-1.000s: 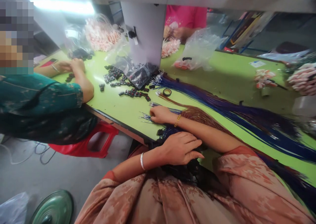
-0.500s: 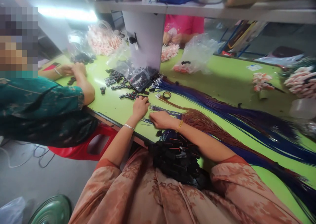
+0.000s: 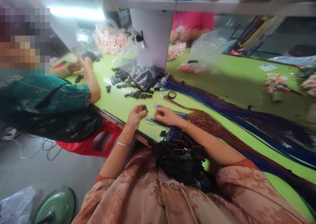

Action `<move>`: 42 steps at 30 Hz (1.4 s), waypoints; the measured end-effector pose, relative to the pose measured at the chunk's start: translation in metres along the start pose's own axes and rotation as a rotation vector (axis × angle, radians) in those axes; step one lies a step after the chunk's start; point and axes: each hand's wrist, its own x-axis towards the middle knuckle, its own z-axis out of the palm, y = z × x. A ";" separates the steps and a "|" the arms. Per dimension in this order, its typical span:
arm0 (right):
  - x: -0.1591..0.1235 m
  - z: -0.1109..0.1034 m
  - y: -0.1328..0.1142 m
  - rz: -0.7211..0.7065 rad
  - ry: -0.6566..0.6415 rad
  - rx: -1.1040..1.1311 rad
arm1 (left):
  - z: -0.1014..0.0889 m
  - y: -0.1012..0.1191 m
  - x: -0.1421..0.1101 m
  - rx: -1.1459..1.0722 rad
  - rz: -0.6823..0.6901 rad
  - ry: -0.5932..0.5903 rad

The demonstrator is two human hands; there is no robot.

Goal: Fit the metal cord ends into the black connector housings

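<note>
A small black plastic connector (image 3: 144, 108) is pinched between the thumb and fingers of my left hand (image 3: 134, 117), just above the green table. My right hand (image 3: 167, 116) is closed with its fingertips pressed together, close by on the right. Whatever those fingers hold is too small to make out. Around it lie the metal-tipped ends of dark blue wires (image 3: 153, 120). A bundle of brown wires (image 3: 200, 118) runs off behind my right forearm. On my lap rests a heap of black connectors (image 3: 181, 156) with wires attached.
Loose black connectors (image 3: 138, 94) lie beyond my left hand, near a black tape roll (image 3: 172, 94). Long blue wires (image 3: 212, 100) stretch rightward. A co-worker in a green sleeve (image 3: 61, 92) sits at left on a red stool (image 3: 108, 140). A white upright panel (image 3: 153, 36) stands ahead.
My left hand has drawn back from the loose connectors toward me, and a black connector now shows in its fingers. My right hand stays near the wire ends. The view has shifted slightly.
</note>
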 end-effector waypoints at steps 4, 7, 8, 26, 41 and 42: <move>-0.003 -0.001 -0.001 -0.003 0.029 0.020 | 0.011 -0.010 -0.019 -0.129 -0.144 -0.101; -0.004 -0.002 -0.002 0.002 0.070 -0.010 | 0.014 -0.013 -0.024 -0.174 -0.181 -0.153; -0.005 -0.003 -0.002 0.009 0.080 -0.024 | 0.014 -0.013 -0.024 -0.183 -0.188 -0.163; -0.008 -0.003 -0.009 0.006 0.050 -0.231 | 0.015 -0.007 -0.027 -0.150 -0.190 -0.165; -0.008 0.000 -0.014 -0.063 -0.016 -0.488 | 0.024 -0.015 -0.031 -0.115 -0.198 -0.048; -0.009 0.001 -0.014 -0.053 -0.015 -0.488 | 0.025 -0.016 -0.032 -0.104 -0.186 -0.046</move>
